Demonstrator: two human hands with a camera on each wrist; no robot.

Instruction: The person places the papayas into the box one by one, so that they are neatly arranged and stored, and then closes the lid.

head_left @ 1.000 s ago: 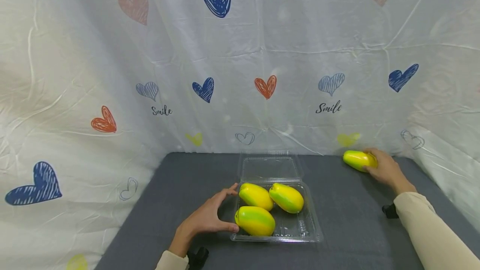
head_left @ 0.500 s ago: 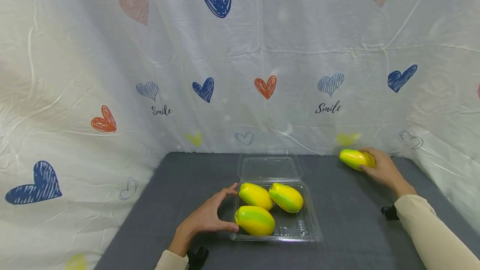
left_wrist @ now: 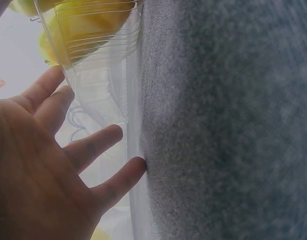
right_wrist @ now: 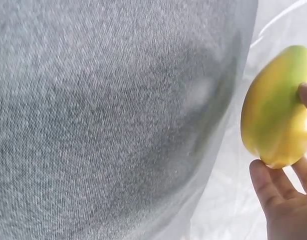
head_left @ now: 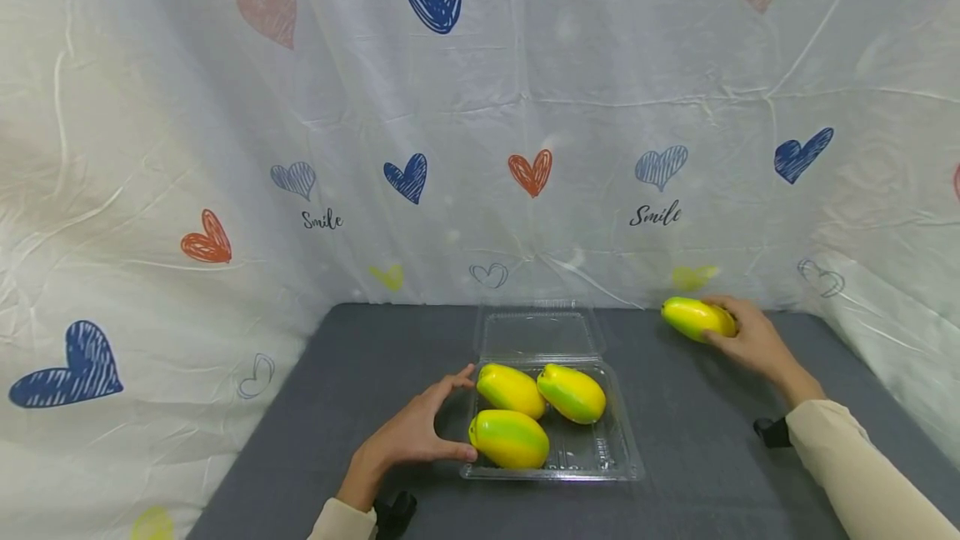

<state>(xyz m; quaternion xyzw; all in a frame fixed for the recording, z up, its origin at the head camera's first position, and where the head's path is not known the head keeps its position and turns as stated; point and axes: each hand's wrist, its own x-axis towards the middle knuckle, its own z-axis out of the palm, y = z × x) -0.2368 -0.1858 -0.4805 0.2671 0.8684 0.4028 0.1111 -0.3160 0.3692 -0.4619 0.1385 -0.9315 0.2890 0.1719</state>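
A hinged clear plastic container lies on the grey table with its lid laid back. It holds three yellow-green papayas: a front one, one at the back left and one at the back right. My left hand spreads along the container's left side, thumb and fingertips touching its rim. In the left wrist view the fingers are fairly straight. At the table's far right, my right hand grips another papaya. The right wrist view shows this papaya raised off the cloth between thumb and fingers.
Grey cloth covers the table. Behind it and at the sides hangs a pale curtain printed with hearts, close to the table's back edge. Each wrist wears a black strap mount.
My right hand has moved a little to the left with its papaya. My left hand, the container and the three papayas inside have stayed in place.
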